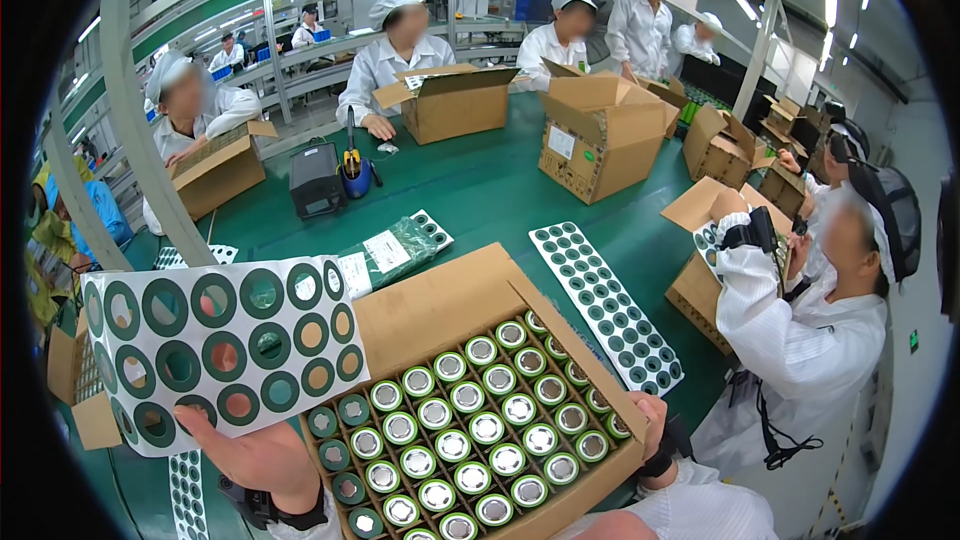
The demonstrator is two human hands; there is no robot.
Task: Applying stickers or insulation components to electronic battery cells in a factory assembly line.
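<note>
My left hand (262, 457) pinches the lower edge of a white sheet (190, 333) with rows of dark green ring stickers, thumb on its face. Through the ring centres the background shows. Below and right stands an open cardboard box (430, 295) of upright cylindrical battery cells (466, 397), set in a divider grid. Their wraps are light green, their ends silver. Along the box's left column, several cells carry dark green rings (350, 410). My right hand (652, 428) is closed around the box's right side, fingers over the edge.
On the green table (455, 205) lie another ring sheet (607, 310) and a plastic-wrapped pack (400, 248). Farther off are a black device (317, 180), a blue and yellow tool (355, 168) and cartons (598, 145). A co-worker (800, 330) handles a carton at right; others sit across.
</note>
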